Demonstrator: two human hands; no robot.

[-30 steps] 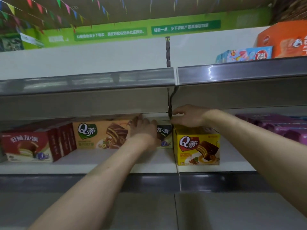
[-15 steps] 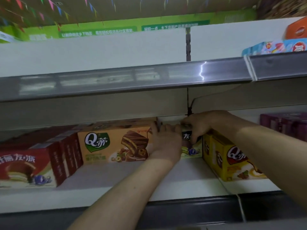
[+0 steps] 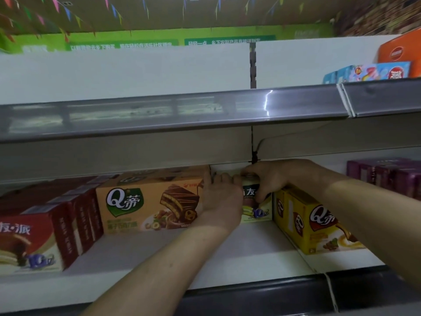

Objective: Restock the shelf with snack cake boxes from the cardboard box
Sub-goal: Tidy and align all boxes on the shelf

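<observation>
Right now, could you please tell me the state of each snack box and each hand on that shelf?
Green-and-white pie box: upright at the shelf's back, gripped by both hands.
Left hand: curled on the box's left side.
Right hand: curled over its top right.
Orange Q蒂 box: upright, facing forward, closed.
Yellow Q蒂 box: upright, angled, closed.
Red pie boxes: upright in a row, closed.
Purple boxes: stacked together, closed.

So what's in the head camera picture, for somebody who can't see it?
Two hands reach deep into a shop shelf and hold a green snack cake box, the left hand on its left side and the right hand gripping its top. It sits between an orange Q-brand cake box and a yellow one, with red boxes far left.
</observation>
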